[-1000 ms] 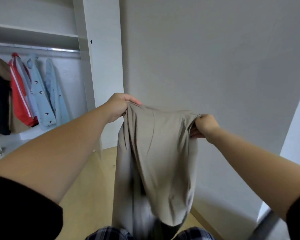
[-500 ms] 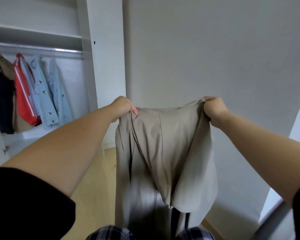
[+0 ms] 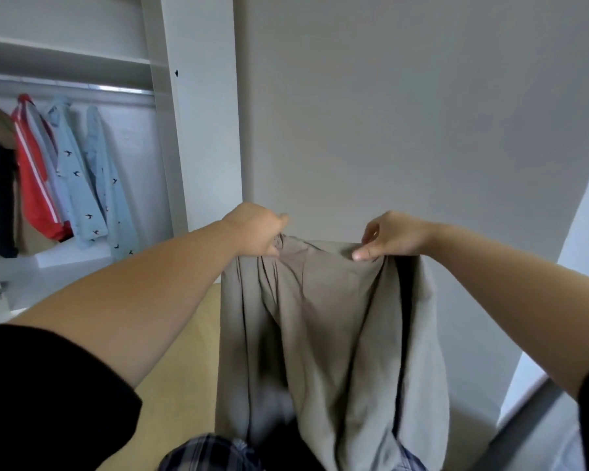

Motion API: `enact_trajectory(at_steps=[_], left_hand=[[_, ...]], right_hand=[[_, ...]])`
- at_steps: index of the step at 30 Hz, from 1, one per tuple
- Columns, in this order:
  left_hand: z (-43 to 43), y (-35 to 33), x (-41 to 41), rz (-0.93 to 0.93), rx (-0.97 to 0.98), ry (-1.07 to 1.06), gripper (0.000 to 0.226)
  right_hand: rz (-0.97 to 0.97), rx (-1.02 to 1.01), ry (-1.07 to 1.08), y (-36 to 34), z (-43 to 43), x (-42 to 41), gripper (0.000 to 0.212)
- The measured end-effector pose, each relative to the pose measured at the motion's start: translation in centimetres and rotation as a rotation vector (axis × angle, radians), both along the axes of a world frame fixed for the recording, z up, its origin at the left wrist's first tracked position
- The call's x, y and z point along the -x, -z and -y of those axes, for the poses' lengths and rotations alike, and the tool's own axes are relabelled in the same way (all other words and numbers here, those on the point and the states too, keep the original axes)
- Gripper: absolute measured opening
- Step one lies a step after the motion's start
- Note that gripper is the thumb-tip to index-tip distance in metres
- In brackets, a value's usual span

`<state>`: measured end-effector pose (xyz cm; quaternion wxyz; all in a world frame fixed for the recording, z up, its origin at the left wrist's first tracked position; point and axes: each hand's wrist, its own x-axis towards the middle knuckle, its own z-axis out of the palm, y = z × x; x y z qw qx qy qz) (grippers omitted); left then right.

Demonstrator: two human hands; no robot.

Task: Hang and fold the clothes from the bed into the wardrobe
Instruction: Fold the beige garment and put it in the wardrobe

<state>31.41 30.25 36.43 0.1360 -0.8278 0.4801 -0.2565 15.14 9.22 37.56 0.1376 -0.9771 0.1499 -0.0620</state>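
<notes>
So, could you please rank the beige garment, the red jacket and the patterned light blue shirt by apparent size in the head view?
1. Beige fabric garment, by far the largest, though nearest the camera.
2. Red white-striped jacket and light blue bird-patterned shirt: look alike, both partly hidden, unranked.

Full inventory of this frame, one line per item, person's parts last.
beige garment: 1, beige-grey, held up at centre by its top edge, hanging down
hanging clothes: several, black, tan, red with white stripes, two light blue with dark print, on the rail at left
rail: 1, silver, under the shelf
wardrobe: 1, white, left
floor: pale wood, below
left hand: 1, grips the garment's left top
right hand: 1, fingers pinch its right top
</notes>
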Motion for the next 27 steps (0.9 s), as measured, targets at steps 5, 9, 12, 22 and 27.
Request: enact_trajectory(at_steps=[5, 9, 12, 22, 27], left_hand=[[0.5, -0.1, -0.1, -0.063, 0.213, -0.229, 0.014], [0.3, -1.1, -1.1, 0.028, 0.497, -0.303, 0.021], [0.8, -1.1, -1.8, -0.104, 0.416, -0.306, 0.021], [2.5, 2.7, -4.8, -0.547, 0.703, -0.158, 0.025], [4.5, 3.9, -9.4, -0.399, 0.468, -0.085, 0.022]], right_hand=[[0.014, 0.542, 0.213, 1.0, -0.4, -0.4, 0.01], [0.397, 0.478, 0.33, 0.2, 0.6, -1.2, 0.009], [0.302, 0.202, 0.326, -0.1, 1.1, -1.7, 0.014], [0.155, -0.671, 0.004, 2.4, 1.6, -3.0, 0.032], [0.015, 0.179, 0.169, 3.8, 4.2, -7.8, 0.031]])
